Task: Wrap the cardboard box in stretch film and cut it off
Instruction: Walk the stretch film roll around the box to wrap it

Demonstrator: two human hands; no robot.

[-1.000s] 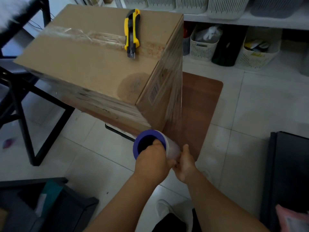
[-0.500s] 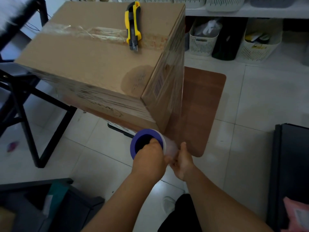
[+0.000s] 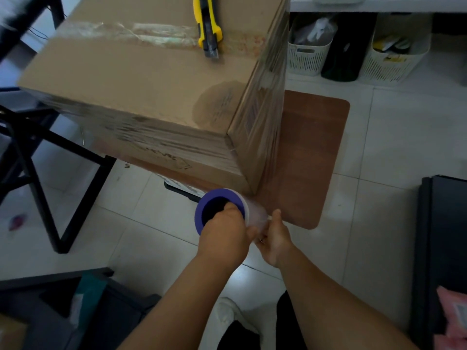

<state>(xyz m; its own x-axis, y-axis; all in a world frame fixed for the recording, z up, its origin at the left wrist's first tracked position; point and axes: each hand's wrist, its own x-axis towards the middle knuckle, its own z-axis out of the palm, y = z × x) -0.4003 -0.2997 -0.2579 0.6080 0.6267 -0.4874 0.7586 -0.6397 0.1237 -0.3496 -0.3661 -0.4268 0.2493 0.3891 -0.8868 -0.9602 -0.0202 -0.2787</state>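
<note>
A large cardboard box [image 3: 141, 79] stands on a brown wooden tabletop [image 3: 308, 157], its sides shiny with layers of stretch film. A yellow and black utility knife [image 3: 207, 26] lies on the box's top, across the tape seam. Below the box's near corner I hold the stretch film roll [image 3: 222, 210] with its purple core end facing me. My left hand [image 3: 226, 236] grips that purple end, fingers inside the core. My right hand [image 3: 275, 238] holds the roll's far end. A sheet of film [image 3: 274, 137] runs from the roll up along the box's right side.
A black metal frame [image 3: 38, 178] stands to the left on the white tiled floor. White baskets [image 3: 307, 54] and a dark bin [image 3: 347, 49] sit under a shelf at the back right. A black panel [image 3: 442, 253] is at the right, dark crates [image 3: 75, 311] at the lower left.
Both hands and the roll have shifted slightly left and closer to the box's near corner. The view has moved nearer to the box. The knife has stayed put.
</note>
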